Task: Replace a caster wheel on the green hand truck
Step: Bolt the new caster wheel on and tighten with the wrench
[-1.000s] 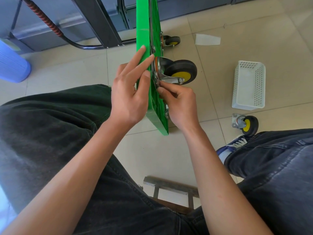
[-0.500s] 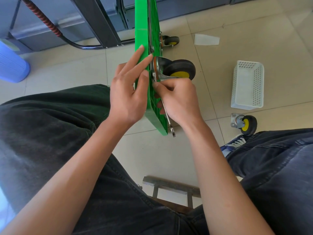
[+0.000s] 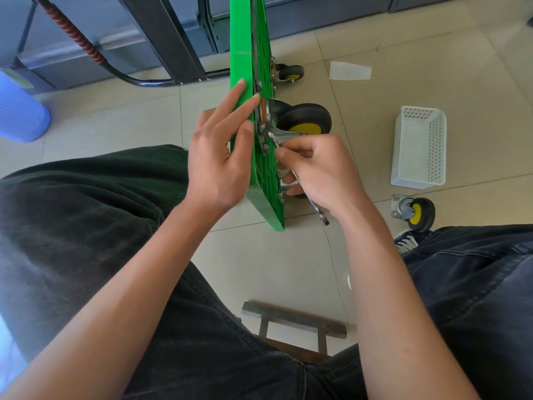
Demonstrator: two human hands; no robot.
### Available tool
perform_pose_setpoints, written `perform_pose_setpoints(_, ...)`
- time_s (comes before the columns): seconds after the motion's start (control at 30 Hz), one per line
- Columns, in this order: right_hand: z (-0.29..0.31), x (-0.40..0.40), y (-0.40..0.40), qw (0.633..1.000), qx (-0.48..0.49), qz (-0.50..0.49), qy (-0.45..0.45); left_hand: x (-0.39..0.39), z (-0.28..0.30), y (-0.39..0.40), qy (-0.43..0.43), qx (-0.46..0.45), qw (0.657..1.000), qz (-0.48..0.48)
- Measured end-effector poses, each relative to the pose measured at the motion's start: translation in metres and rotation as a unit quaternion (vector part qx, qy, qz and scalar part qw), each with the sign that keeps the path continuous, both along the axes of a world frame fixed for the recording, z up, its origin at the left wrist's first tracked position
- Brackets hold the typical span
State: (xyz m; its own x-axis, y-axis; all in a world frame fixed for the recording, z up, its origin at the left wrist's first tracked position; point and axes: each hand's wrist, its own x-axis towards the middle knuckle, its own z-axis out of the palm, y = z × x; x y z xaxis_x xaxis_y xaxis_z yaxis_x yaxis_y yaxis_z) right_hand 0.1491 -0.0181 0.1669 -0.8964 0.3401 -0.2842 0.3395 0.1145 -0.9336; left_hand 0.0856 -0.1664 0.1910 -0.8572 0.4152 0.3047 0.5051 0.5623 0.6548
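Head cam: my left hand (image 3: 215, 168) lay flat vs green hand truck (image 3: 245, 67) (fingers straight); right hand (image 3: 320, 171) gripped wrench (image 3: 317, 207) at caster wheel (image 3: 302, 121).

From my remote seat the feed is bright, with even daylight washing the pale floor tiles (image 3: 403, 67) almost to glare, only soft shadows beneath objects, wide-angle bending at the frame's borders, slight softness in the near forearms, and crisp focus mid-frame.
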Motion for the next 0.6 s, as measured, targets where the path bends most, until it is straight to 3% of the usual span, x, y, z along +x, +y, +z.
perform_pose_setpoints(0.3, -0.028, -0.003, -0.011, 0.988, 0.063, -0.038, 0.135, 0.0, 0.0, 0.0, -0.004, 0.008, 1.0, 0.004)
perform_pose_setpoints(0.6, -0.037, -0.006, -0.022, 0.982, 0.06, -0.07, 0.165, -0.002, -0.002, -0.001, 0.004, 0.011, 1.0, 0.002)
